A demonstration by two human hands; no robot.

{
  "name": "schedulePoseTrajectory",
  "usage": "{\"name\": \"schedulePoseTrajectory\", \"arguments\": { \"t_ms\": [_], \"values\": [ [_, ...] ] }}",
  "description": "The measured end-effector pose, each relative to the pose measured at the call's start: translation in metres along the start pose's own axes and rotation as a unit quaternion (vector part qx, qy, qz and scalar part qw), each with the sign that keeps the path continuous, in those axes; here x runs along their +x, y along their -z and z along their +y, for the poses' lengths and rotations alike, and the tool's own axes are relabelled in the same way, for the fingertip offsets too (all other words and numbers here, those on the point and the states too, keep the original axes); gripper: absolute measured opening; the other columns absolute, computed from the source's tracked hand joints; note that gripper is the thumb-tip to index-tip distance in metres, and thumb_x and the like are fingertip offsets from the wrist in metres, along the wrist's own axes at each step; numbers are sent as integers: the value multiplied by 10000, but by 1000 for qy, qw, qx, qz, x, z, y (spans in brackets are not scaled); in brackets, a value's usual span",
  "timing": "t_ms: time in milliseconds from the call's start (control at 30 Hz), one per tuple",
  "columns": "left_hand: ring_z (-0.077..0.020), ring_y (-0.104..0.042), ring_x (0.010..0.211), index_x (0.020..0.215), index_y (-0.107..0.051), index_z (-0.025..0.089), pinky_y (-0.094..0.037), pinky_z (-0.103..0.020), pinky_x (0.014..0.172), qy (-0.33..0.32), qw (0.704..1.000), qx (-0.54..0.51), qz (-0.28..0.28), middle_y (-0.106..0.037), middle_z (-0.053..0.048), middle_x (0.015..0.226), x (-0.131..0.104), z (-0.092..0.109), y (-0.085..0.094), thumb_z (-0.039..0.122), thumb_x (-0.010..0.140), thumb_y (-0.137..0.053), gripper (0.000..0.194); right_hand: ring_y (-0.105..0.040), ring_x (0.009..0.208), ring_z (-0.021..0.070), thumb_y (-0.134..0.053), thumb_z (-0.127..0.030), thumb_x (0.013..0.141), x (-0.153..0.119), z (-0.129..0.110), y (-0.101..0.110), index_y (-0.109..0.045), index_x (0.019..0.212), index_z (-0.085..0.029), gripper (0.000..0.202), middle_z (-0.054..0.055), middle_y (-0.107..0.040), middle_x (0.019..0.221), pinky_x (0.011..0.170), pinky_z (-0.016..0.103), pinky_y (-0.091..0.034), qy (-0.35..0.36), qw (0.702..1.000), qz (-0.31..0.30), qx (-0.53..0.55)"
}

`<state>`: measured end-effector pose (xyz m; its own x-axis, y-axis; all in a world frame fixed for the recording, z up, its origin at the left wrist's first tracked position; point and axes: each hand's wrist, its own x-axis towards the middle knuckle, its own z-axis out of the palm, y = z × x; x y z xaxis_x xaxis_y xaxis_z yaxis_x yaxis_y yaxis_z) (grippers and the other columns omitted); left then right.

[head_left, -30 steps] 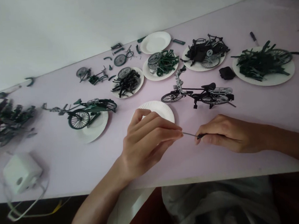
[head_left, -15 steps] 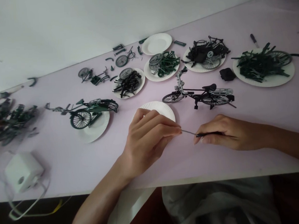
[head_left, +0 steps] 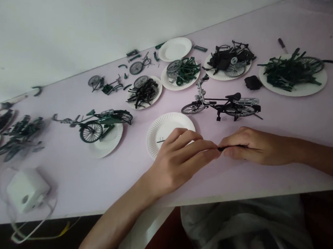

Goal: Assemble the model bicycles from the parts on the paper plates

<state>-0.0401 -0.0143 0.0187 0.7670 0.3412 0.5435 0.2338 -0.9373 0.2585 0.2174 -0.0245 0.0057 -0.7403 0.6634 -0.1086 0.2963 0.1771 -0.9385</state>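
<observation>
My right hand [head_left: 249, 147] is closed round the black handle of a small screwdriver [head_left: 221, 149], held level above the front of the table. The fingertips of my left hand [head_left: 182, 161] pinch it just in front of the handle and hide its thin shaft. Beneath and behind my left hand is a paper plate [head_left: 153, 134] with a tiny dark part [head_left: 160, 141] on it. Beyond my hands a black model bicycle [head_left: 224, 106] stands upright. To the left, a green model tricycle [head_left: 98, 123] rests partly over another paper plate [head_left: 118, 142].
Paper plates along the back hold heaped black parts [head_left: 221, 59], green parts [head_left: 290, 72] and loose wheels [head_left: 174, 65]. A second screwdriver [head_left: 282, 44] lies at the back right, a black box-like part [head_left: 253, 82] nearer. A white power adapter [head_left: 28, 189] with cables sits front left.
My left hand has slid right along the shaft up to the handle, uncovering more of the plate and the tiny part on it. My right hand has barely moved.
</observation>
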Motion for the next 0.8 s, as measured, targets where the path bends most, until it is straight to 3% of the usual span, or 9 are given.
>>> {"name": "schedulePoseTrajectory", "arguments": {
  "t_ms": [100,233,300,400,533,633,700,800],
  "values": [
    [-188,-662,877,1111,-668,200,-472,-353,777,15,1000,-5,11,-796,-60,1042,1,1,0,84,1009,-592,172,-525,601,113,-477,-465,1085,0,1,0,-765,1109,-173,411,-24,-582,679,588,262,-392,-3,1000,5,-2],
    [-160,-636,802,1095,-657,180,-460,-332,731,35,998,-44,22,-777,-49,953,4,4,-4,38,982,-614,187,-557,623,115,-495,-416,1083,0,0,-1,-768,1102,-167,370,-14,-634,711,618,263,-412,18,1000,5,-5],
    [-160,-663,814,1105,-651,177,-478,-334,747,31,998,-53,19,-778,-49,955,5,2,-3,91,989,-648,144,-582,647,129,-504,-421,1079,1,-1,-2,-770,1093,-170,366,1,-678,745,633,273,-426,21,1000,7,-6],
    [-180,-716,869,1122,-653,189,-512,-342,770,32,999,-13,-1,-783,-49,975,4,-7,11,215,973,-724,167,-640,757,162,-514,-442,1073,1,-1,-4,-772,1040,-168,378,44,-733,864,703,293,-467,27,999,25,-2],
    [-176,-703,828,1091,-660,225,-513,-350,735,80,990,112,-27,-770,-17,947,-8,-22,42,178,974,-710,135,-611,751,147,-547,-429,1062,1,2,-5,-762,949,-145,373,50,-689,848,702,285,-459,78,994,71,-4],
    [-201,-708,869,1056,-661,236,-524,-372,771,128,974,173,-71,-766,-16,974,-24,-23,52,193,1002,-666,69,-576,699,133,-557,-441,1056,0,5,-5,-760,923,-145,383,41,-677,820,658,278,-434,85,993,87,-1],
    [-218,-722,874,1070,-661,213,-524,-374,756,127,966,205,-97,-769,-28,985,-35,-17,50,203,1009,-654,62,-593,708,137,-546,-464,1058,-1,7,-5,-768,940,-140,410,41,-688,813,661,276,-435,67,994,81,7],
    [-234,-731,948,1126,-645,183,-544,-369,777,148,960,168,-167,-762,-72,1099,-44,-3,41,194,1026,-620,105,-617,732,150,-535,-496,1054,-2,7,-5,-774,962,-140,438,41,-704,809,675,281,-434,39,997,68,8]
  ]
}}
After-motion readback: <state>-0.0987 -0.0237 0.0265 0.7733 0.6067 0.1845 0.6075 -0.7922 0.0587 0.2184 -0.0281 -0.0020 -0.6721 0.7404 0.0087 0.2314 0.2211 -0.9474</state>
